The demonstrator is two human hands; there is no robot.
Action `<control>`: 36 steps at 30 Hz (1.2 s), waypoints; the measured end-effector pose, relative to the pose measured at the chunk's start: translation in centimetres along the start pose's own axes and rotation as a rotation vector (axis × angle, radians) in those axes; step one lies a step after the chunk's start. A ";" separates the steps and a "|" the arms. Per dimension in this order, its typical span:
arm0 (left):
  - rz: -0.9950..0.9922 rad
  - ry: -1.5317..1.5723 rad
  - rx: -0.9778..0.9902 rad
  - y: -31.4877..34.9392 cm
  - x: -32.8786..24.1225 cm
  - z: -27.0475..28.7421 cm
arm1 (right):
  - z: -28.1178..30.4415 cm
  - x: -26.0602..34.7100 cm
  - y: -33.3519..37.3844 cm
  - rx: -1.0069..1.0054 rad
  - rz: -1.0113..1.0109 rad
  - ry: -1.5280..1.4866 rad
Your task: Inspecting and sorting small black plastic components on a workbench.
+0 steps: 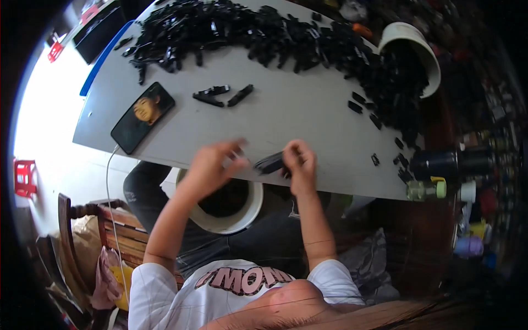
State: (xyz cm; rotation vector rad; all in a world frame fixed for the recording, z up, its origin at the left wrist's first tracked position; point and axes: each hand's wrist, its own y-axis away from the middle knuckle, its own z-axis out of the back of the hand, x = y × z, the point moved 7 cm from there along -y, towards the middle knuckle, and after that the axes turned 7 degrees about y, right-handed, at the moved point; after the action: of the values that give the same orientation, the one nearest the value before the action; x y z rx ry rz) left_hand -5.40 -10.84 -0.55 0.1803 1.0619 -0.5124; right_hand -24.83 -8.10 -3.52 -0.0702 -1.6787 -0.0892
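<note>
My right hand is closed around a long black plastic piece, held just above the table's near edge. The piece points left out of my fingers, and its exact kind does not show. To its left, my left hand is blurred by motion, its thumb and forefinger apart beside the piece's left end. Farther in on the grey table lie a V-shaped black part and a straight black part. A big heap of similar black parts spreads along the far side.
A phone on a white cable lies at the left. More black parts pour from a tipped white bucket at the far right. Another white bucket stands below the near edge. A dark bottle and green-capped container are right.
</note>
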 end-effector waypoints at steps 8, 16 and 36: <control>0.102 -0.586 -0.365 -4.6 4.1 5.6 | 20.3 6.3 -11.2 -0.593 0.173 1.168; 0.095 -0.285 -0.427 -2.5 6.1 5.9 | 16.9 5.5 -12.4 -0.302 -0.003 1.823; 0.026 0.494 -0.156 2.6 0.7 1.1 | -8.5 2.2 0.2 -0.001 0.217 0.254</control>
State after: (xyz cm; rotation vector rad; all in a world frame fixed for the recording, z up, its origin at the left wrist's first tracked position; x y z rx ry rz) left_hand -3.02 -9.24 -0.83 0.1865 1.5734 -0.3655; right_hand -16.67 -8.72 -0.44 -0.2320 -1.4086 0.0630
